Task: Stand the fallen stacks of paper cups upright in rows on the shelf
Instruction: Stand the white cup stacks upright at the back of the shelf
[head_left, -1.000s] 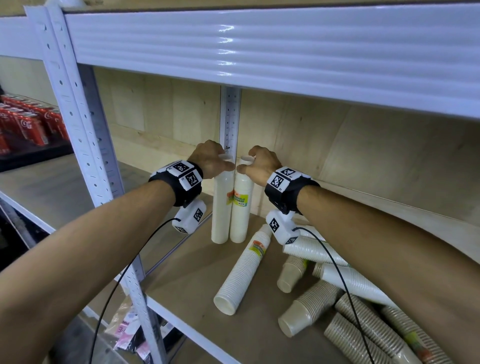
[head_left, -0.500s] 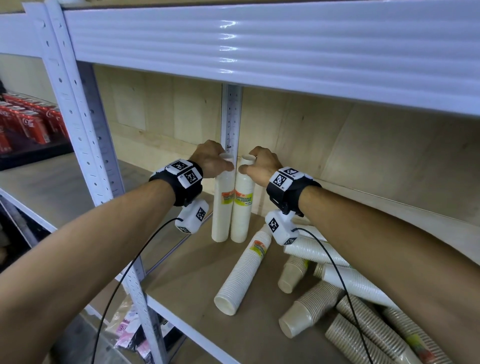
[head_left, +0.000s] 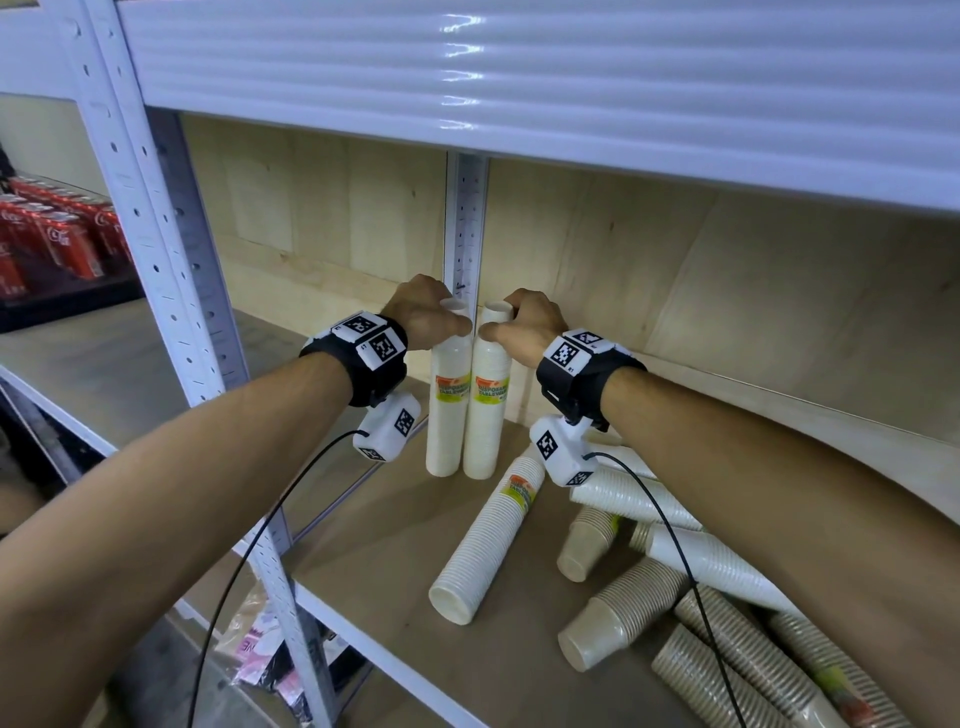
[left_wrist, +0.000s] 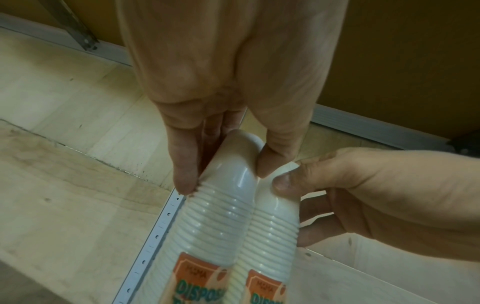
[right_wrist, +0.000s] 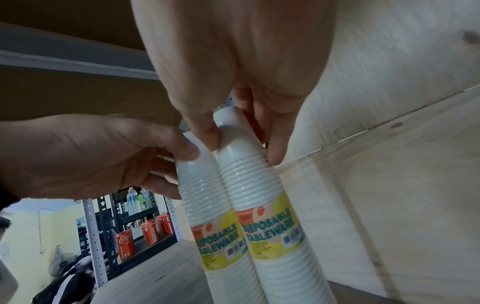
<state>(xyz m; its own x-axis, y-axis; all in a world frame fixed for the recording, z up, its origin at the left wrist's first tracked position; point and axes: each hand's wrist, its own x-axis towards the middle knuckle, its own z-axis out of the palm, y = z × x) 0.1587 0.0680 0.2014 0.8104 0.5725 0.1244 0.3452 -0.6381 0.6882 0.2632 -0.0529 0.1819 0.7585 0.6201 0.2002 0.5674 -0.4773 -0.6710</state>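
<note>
**Two white stacks held upright at the back corner, many stacks lie in front**

Nearest on the shelf (head_left: 395, 566), at the right, lie the brown ribbed stacks (head_left: 748, 654), tipped over and crossing one another, with their open mouths toward the near edge. One fallen white stack (head_left: 483, 545) lies a little farther left, its mouth near and its labelled end pointing to the back. More white stacks (head_left: 644, 499) lie behind it, partly hidden under the right forearm. These sleeves are the only containers here. Each holds cups nested one in another; whether any cup holds something I cannot tell.

Farther back, just in front of the rear post (head_left: 466, 228), two white stacks stand upright and touch along their sides. The left hand (head_left: 428, 317) holds the top of the left upright stack (head_left: 448, 410), its fingers (left_wrist: 183, 164) and thumb clamped on the top cup. The right hand (head_left: 524, 325) pinches the top of the right upright stack (head_left: 488, 410) in the same way, fingers (right_wrist: 272, 139) on one side and thumb on the other.

To do this step well, I think both bases must sit flat on the shelf before the hands let go. Such tall and light stacks probably tip easily, so it is better to release slowly, one hand at a time, and to keep the pair close to the back so the next row has place in front.
</note>
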